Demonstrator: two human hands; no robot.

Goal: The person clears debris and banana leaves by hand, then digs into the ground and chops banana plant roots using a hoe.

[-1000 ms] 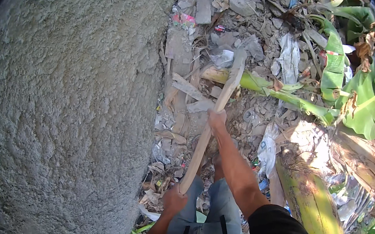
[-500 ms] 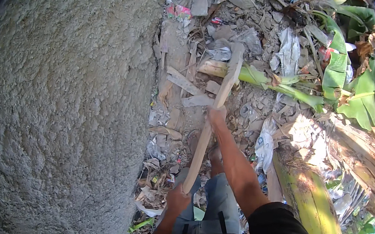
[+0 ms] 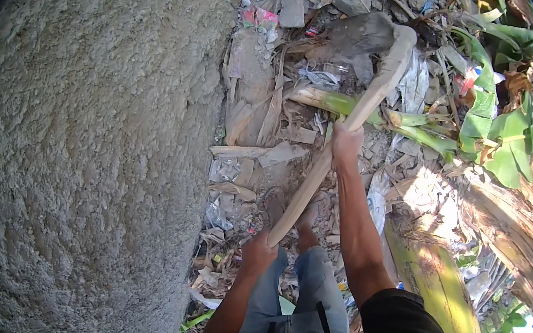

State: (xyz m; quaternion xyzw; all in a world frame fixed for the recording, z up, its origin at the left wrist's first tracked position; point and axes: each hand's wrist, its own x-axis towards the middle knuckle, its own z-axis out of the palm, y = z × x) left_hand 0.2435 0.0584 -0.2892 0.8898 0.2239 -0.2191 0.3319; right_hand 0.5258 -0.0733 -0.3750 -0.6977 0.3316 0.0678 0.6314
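Observation:
Both my hands are wrapped round the long wooden handle of a hoe [image 3: 307,189]. My left hand [image 3: 259,253] closes on its near end, in front of my thighs. Farther up the handle, my right hand [image 3: 347,143] grips it beyond my feet. The handle slants away to the right and curves at its far end. There the grey hoe blade [image 3: 363,32] points left, raised over the littered ground and slightly blurred. A cut green banana stalk [image 3: 316,95] lies crosswise below the handle, just beyond my right hand.
A rough grey wall [image 3: 94,144] fills the left side. Banana leaves [image 3: 479,107] lie at the far right, and a thick yellow-green banana trunk [image 3: 445,294] at the near right. Plastic scraps [image 3: 413,85], stones [image 3: 293,5] and dry husks [image 3: 274,110] litter the ground.
The hoe's head has swung away from me and to the right, its blade now showing more. Both hands have moved farther forward, the right one also rightward. Pale scraps near my feet have shifted.

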